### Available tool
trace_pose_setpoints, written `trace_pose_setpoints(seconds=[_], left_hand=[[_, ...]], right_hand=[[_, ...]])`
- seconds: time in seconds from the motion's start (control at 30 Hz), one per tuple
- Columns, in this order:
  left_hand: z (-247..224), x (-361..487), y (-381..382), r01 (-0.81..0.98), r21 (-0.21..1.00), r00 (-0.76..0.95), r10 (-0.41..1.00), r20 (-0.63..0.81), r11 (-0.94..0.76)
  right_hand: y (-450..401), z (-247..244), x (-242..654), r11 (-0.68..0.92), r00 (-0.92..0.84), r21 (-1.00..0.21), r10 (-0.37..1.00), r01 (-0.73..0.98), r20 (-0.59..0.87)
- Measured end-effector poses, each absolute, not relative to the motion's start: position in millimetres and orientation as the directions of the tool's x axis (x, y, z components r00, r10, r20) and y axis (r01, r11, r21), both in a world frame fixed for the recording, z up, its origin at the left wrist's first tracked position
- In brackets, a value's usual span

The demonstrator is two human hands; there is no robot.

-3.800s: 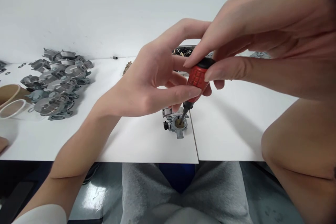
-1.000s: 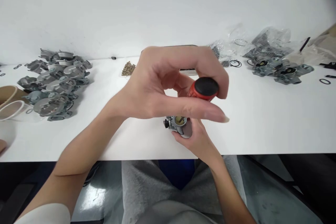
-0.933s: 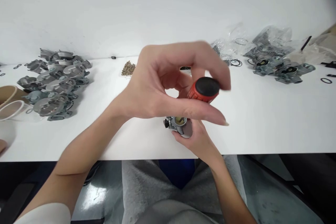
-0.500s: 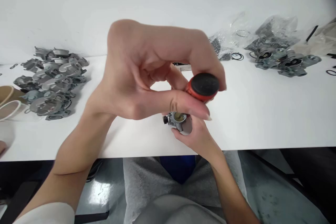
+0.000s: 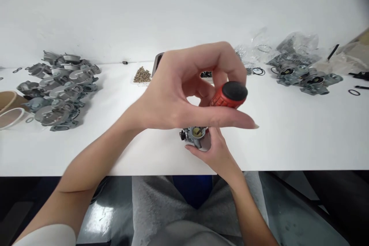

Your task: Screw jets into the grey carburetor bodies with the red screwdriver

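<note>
Close to the camera, my left hand (image 5: pixel 184 92) grips the red handle of a screwdriver (image 5: pixel 227 96) with a black end cap, thumb on the near side and fingers curled around the far side. Its thin shaft runs down into the round opening of a grey metal carburetor (image 5: pixel 197 133), where a brass-coloured disc shows. On the white table, my right hand (image 5: pixel 217 153) holds the carburetor from the right, thumb at its near side; the other fingers are partly hidden behind it and my left hand.
Many carburetors (image 5: pixel 62 96) are heaped at left beside two tubs (image 5: pixel 11 117). Small brass screws (image 5: pixel 142 75) lie in a tray at the back. More carburetors (image 5: pixel 309 75), plastic bags (image 5: pixel 298 48) and black rings (image 5: pixel 258 71) are at back right.
My left hand has turned and shifted right around the screwdriver handle, its thumb extending farther. The screw tray has come into sight. My right hand still holds the carburetor.
</note>
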State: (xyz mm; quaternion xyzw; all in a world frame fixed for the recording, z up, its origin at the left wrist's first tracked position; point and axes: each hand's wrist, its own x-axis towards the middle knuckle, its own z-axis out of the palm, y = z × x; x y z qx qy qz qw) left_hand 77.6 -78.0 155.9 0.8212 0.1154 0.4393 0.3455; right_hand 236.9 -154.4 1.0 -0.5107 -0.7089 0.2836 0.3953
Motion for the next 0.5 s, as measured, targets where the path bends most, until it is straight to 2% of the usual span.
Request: trace_pose_setpoints(seconds=[0.1,0.23,0.37,0.5], left_hand=[[154.5,78.5,-75.2,-0.189,0.637,0.553,0.455,0.698,-0.747],[159.0,75.9,-80.1,-0.194,0.614,0.612,0.395,0.685,-0.765],[159.9,75.3,-84.4,-0.108,0.695,0.617,0.5,0.607,-0.71],[156.2,69.6,-71.1,-0.171,0.767,0.467,0.634,0.616,-0.619]], right_hand=[[-154.1,0.9,236.3,0.324,-0.161,-0.799,0.946,0.506,0.281],[-154.2,1.1,234.7,0.336,-0.142,-0.794,0.941,0.507,0.308],[-153.2,1.1,235.0,0.358,-0.146,-0.805,0.933,0.473,0.329],[-153.0,2.2,237.8,0.346,-0.208,-0.827,0.937,0.442,0.281]])
